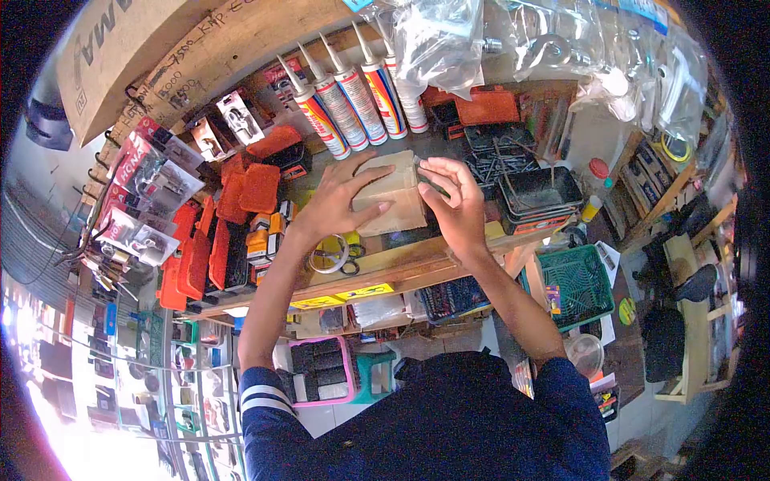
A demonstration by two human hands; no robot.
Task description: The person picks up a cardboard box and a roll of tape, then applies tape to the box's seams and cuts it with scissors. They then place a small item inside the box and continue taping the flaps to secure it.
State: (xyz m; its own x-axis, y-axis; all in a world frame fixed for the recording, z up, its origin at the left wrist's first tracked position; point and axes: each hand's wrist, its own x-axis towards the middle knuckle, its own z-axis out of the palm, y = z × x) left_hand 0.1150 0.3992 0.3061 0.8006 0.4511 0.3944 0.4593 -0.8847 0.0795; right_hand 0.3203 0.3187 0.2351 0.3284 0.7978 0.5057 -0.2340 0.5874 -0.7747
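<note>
the brown cardboard piece is positioned at the bench, near the front edge, between two hands set apart from each other. the left hand is spread across the cardboard's left side, while the right hand is curved at its right edge; whether the right fingers clamp it cannot be determined. sealant cartridges stand upright toward the bench's rear edge.

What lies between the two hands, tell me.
In the head view, brown cardboard is between the left hand and the right hand.
</note>
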